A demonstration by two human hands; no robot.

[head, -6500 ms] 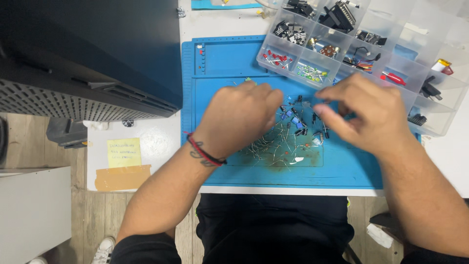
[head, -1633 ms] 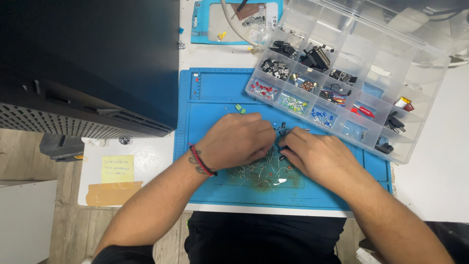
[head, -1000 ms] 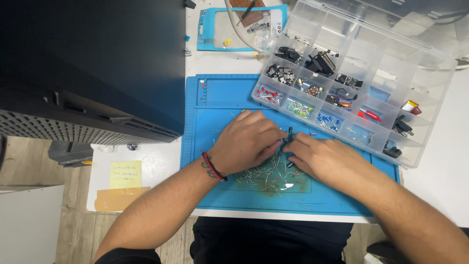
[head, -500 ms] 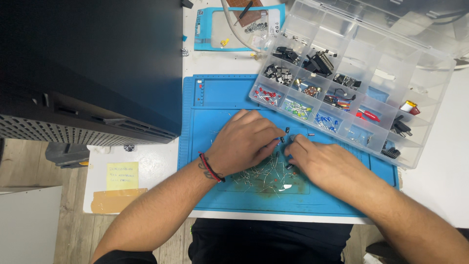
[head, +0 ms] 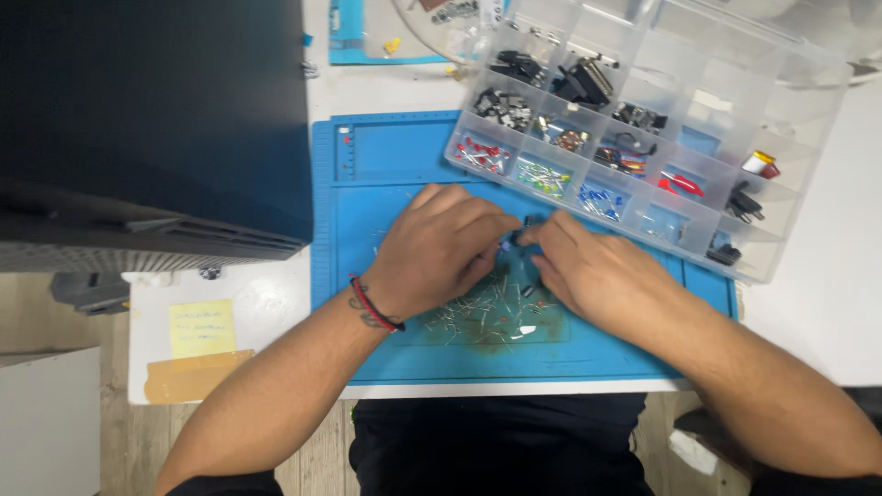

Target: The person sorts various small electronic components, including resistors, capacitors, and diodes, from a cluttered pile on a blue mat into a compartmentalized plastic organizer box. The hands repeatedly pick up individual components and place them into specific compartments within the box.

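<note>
My left hand (head: 441, 248) and my right hand (head: 593, 271) meet fingertip to fingertip over a heap of small wire-legged electronic parts (head: 487, 308) on a blue work mat (head: 367, 184). Between the fingertips sits a small dark part with a blue one beside it (head: 516, 237); which hand pinches it I cannot tell. A red and black band circles my left wrist. A clear compartment box (head: 643, 138) with sorted parts lies just beyond the hands, its near edge almost touching my right fingers.
A large black case (head: 147, 119) fills the left side, overhanging the white table (head: 266, 294). A yellow sticky note (head: 200, 326) and brown tape lie at the table's left front. A second blue mat with small bits (head: 386, 37) sits at the back.
The view has shifted, so everything sits further left and lower. Both hands stay together over the heap, fingertips working a small dark part.
</note>
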